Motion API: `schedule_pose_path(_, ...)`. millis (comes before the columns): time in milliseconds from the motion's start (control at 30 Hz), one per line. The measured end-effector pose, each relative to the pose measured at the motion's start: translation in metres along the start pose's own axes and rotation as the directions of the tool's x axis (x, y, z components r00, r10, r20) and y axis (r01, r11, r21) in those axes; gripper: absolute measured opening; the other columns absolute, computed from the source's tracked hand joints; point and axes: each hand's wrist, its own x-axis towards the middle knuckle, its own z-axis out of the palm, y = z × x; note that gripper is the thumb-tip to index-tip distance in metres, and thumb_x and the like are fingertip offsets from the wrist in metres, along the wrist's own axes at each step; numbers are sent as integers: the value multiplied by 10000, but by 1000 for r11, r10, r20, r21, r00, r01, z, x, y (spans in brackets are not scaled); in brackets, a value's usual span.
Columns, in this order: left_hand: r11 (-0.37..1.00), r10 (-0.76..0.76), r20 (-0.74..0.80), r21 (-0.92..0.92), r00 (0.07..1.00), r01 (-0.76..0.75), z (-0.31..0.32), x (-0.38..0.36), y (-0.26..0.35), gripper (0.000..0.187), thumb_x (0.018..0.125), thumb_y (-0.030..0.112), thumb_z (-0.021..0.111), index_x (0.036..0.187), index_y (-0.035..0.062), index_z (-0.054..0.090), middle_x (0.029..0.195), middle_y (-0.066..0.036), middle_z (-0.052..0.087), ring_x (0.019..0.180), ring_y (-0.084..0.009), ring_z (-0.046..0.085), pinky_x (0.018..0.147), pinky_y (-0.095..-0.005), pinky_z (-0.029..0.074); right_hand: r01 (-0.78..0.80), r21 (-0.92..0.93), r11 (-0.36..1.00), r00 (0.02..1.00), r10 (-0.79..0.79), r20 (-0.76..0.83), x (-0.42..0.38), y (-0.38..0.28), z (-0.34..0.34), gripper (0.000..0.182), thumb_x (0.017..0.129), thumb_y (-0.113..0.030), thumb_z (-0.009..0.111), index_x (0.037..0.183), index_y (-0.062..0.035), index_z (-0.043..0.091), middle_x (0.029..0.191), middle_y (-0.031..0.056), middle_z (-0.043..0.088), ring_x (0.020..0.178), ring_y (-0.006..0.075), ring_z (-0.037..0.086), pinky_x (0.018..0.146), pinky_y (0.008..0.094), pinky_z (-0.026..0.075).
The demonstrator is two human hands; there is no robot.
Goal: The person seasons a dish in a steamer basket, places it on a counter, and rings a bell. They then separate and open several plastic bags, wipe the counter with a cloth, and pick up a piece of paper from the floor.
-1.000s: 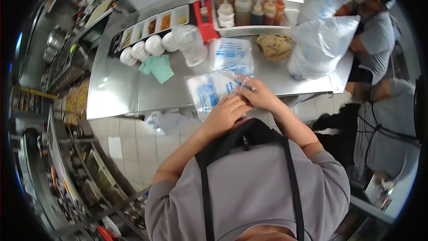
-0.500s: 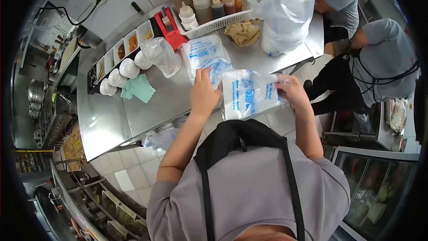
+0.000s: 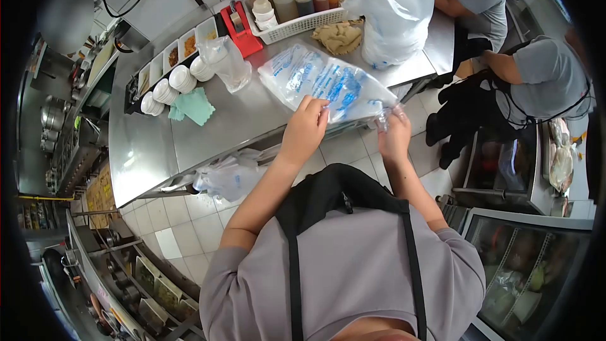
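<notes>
A clear plastic bag with blue print (image 3: 338, 85) spreads over the steel table's front edge, its far end lying on the tabletop. My left hand (image 3: 307, 129) is closed at the bag's near edge, fingers bent over the plastic. At the bag's right corner, my right hand (image 3: 395, 132) pinches the bunched plastic between thumb and fingers. A crumpled brown cloth (image 3: 338, 36) lies just beyond the bag. Farther right stands a large, full white plastic bag (image 3: 396, 22).
A white basket of squeeze bottles (image 3: 300, 27) and a red tape dispenser (image 3: 241, 28) sit at the back. Stacked white lids (image 3: 182, 79), a green cloth (image 3: 192, 107) and food containers (image 3: 187, 46) line the left. Two people (image 3: 548, 76) are at the right; a glass-doored fridge (image 3: 527, 265) is lower right.
The printed bag has gone from a folded shape between my hands to spread open toward the table. My right hand has moved left and slightly down; my left hand has shifted a little right.
</notes>
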Motion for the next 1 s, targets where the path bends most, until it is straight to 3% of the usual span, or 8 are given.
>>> schedule_pose_path(367, 951, 111, 372, -309, 921, 10, 62, -53, 86, 90, 816, 66, 589, 873, 1, 562, 815, -121, 546, 725, -260, 579, 631, -323, 451, -190, -250, 950, 947, 244, 210, -80, -13, -78, 299, 845, -58, 536, 1126, 45, 547, 951, 102, 614, 828, 142, 573, 692, 240, 440)
schedule_pose_path(500, 751, 480, 592, -659, 647, 45, 96, -98, 79, 112, 831, 117, 596, 869, 15, 571, 775, -82, 585, 755, -202, 587, 657, -298, 453, -27, -968, 250, 891, 445, 90, -105, 15, -100, 343, 864, -113, 545, 1167, 45, 525, 1016, 152, 603, 898, 181, 585, 754, 270, 453)
schedule_pose_path(567, 602, -125, 917, -233, 378, 764, 90, -101, 71, 125, 852, 145, 596, 886, 26, 576, 757, -39, 591, 690, -115, 581, 591, -247, 465, 54, -999, -6, 803, 595, 40, -117, 12, -96, 368, 873, -140, 550, 1188, 45, 514, 1048, 178, 598, 933, 200, 590, 784, 285, 459)
schedule_pose_path(633, 652, -199, 568, -531, 798, 541, 123, -135, 3, 155, 875, 153, 576, 919, 5, 562, 710, -13, 581, 571, -54, 533, 469, -203, 437, 56, -998, 37, 732, 678, 67, -120, 0, -89, 394, 882, -168, 555, 1209, 46, 503, 1080, 203, 592, 968, 220, 596, 815, 300, 465)
schedule_pose_path(667, 508, -410, 666, -401, 623, 762, 94, -118, 6, 141, 876, 139, 570, 907, 1, 555, 688, -8, 574, 562, -50, 523, 469, -200, 428, 42, -985, 169, 716, 682, 148, -116, -10, -88, 394, 886, -178, 551, 1207, 45, 504, 1078, 199, 594, 966, 223, 597, 817, 308, 468)
schedule_pose_path(767, 595, -528, 628, -207, 571, 777, 76, -155, -51, 126, 874, 140, 568, 882, 15, 551, 665, -5, 560, 528, -52, 504, 450, -201, 411, -18, -843, 538, 670, 633, 389, -96, -30, -100, 397, 898, -209, 536, 1203, 44, 507, 1071, 187, 598, 959, 232, 601, 823, 335, 475)
schedule_pose_path(833, 541, -573, 635, -180, 517, 821, 72, -191, -71, 135, 855, 142, 577, 832, 10, 557, 604, -21, 553, 444, -77, 493, 422, -229, 388, -471, -496, 729, 684, 657, 316, -61, -14, -127, 374, 915, -234, 504, 1172, 36, 531, 1060, 167, 604, 932, 226, 605, 810, 356, 485)
schedule_pose_path(1000, 741, -466, 712, -11, 526, 672, 71, -239, -85, 150, 799, 168, 595, 817, 19, 601, 705, -120, 589, 630, -219, 575, 587, -322, 445, -631, -473, 615, 738, 664, -121, 38, 151, -238, 384, 920, -332, 461, 1136, -22, 529, 1016, 107, 598, 886, 221, 603, 792, 368, 479)
